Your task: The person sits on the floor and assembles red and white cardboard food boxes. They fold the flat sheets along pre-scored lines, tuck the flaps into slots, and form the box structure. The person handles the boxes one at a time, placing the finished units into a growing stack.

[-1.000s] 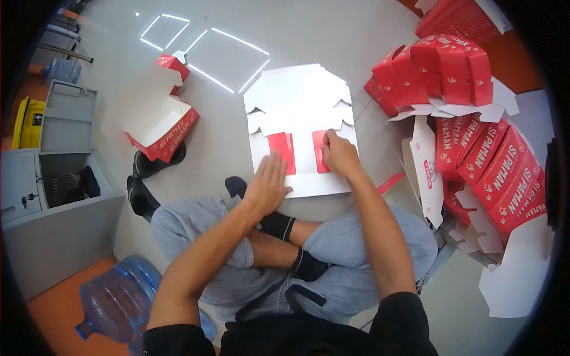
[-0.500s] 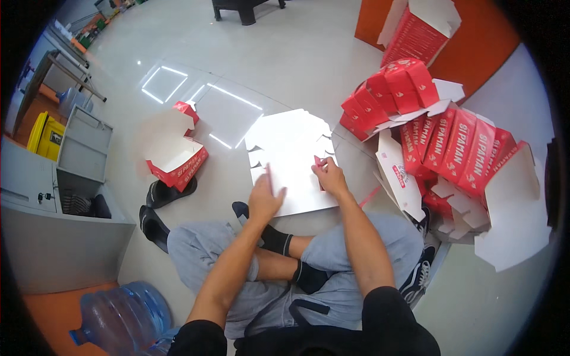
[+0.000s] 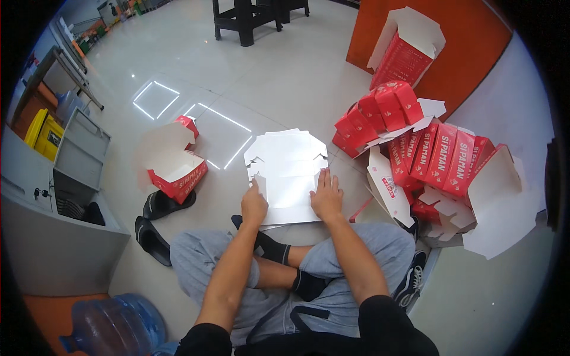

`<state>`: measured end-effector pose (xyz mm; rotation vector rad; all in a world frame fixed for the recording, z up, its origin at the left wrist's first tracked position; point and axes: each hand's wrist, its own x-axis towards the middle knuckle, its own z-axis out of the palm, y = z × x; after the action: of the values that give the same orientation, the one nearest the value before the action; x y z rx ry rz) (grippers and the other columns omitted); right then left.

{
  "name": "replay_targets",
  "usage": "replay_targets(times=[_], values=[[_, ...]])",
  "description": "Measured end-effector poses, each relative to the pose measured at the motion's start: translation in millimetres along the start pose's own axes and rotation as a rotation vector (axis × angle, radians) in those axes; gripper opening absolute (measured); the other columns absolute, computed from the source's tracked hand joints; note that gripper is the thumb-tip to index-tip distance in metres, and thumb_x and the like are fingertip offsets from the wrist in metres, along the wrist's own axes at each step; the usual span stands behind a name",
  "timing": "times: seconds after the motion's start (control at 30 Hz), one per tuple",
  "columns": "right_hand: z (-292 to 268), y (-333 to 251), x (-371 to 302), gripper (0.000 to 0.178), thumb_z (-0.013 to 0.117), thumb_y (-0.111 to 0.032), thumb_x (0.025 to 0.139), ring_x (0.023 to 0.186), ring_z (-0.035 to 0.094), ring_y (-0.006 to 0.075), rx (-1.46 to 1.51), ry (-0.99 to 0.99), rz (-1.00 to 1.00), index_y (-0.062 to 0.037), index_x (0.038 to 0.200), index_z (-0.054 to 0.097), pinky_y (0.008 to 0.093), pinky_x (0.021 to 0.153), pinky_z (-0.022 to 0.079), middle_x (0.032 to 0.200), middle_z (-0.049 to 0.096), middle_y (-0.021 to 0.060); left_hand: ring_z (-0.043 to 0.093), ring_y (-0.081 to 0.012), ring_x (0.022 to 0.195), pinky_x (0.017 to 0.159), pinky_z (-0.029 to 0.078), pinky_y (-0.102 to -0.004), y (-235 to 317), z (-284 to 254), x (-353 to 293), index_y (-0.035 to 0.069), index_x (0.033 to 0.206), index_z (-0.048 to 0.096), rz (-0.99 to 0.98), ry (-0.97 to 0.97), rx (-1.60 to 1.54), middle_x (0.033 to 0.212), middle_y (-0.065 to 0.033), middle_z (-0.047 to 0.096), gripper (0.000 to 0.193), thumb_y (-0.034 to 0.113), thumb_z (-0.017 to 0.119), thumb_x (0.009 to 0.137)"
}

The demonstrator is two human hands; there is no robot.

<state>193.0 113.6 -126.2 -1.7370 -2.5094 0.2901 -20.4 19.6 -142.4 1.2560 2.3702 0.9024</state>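
A flat white cardboard box blank [image 3: 289, 178] with notched, cut edges lies on the floor before my crossed legs. Other sheets show under its near edge. At its left side, my left hand [image 3: 254, 204] is closed against a side flap, fingers together; the flap partly hides behind them. Opposite, my right hand [image 3: 328, 197] lies flat on the right side flap, fingers stretched and a little apart. Both side flaps are turned inward over the white panel.
Folded red and white boxes [image 3: 439, 151] are piled on the right, and another red box [image 3: 404, 56] stands behind. An open red box [image 3: 187, 175] sits left, near black slippers [image 3: 160, 204]. A water bottle [image 3: 119, 323] is at lower left, below a grey cabinet [image 3: 65, 249].
The side flaps, partly raised with red showing before, now lie lower against the panel. My right hand has gone from a pinch to lying flat. The whole view has tilted slightly upward.
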Motion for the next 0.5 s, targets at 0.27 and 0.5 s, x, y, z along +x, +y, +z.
replay_targets(times=[0.27,0.5], values=[[7,-7,-10,0.089,0.067,-0.033,0.091,0.152,0.017,0.0362,-0.157,0.062,-0.067,0.0008,0.158,0.019,0.0666,0.114,0.025,0.167,0.016,0.0136,0.049,-0.0472,0.128,0.109,0.041,-0.0455,2,9,-11,-0.015,0.143,0.037,0.116,0.023,0.078,0.148,-0.0333,0.041,0.062,0.004,0.06,0.089],[10,-7,-10,0.091,0.068,-0.029,0.088,0.152,0.016,0.0358,0.013,0.017,0.147,0.003,0.157,0.018,0.0659,0.114,0.024,0.167,0.014,0.0164,0.048,-0.0464,0.129,0.11,0.041,-0.0458,6,8,-13,-0.015,0.143,0.035,0.044,0.0,0.034,0.148,-0.0332,0.041,0.066,0.007,0.064,0.088]])
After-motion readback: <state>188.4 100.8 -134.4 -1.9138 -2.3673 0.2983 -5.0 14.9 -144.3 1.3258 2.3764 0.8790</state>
